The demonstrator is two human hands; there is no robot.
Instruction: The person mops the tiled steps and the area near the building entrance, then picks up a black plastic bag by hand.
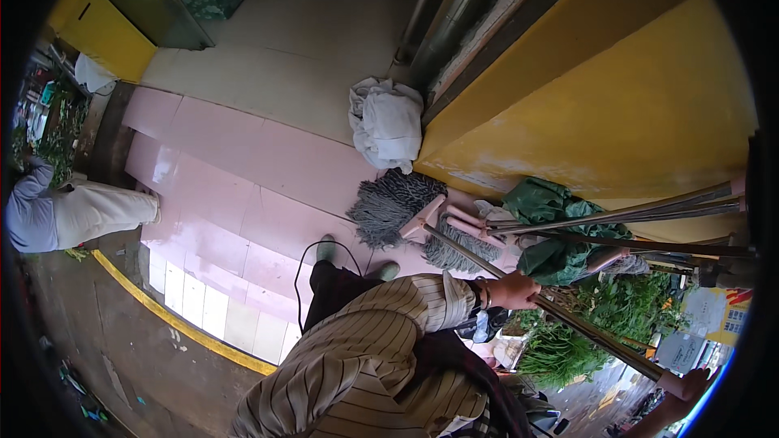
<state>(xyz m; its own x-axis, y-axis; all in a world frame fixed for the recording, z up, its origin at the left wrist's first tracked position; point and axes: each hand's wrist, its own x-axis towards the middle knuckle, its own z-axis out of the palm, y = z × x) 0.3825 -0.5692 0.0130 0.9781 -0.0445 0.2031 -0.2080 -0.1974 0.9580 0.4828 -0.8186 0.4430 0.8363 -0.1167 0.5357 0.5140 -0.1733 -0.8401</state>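
A mop with a pink head (423, 220), dark grey yarn strands (394, 204) and a long metal pole (600, 337) is held in both hands. My left hand (513, 290), below a striped sleeve and a bracelet, wraps around the middle of the pole. Farther up, near the pole's end, my right hand (686, 386) is closed on the handle. The strands rest on the pink tiles beside a white cloth bundle (386, 120). Close to the mop head lies a second mop (475, 225), also pink-headed with grey strands.
Several poles (649, 209) lean by the yellow wall (608, 105), with green cloth (542, 199) around them. Green plants (560, 357) stand at the lower right. A pink-tiled step (235, 146) ends at a yellow-edged road (182, 328). A person (73, 207) is at the far left.
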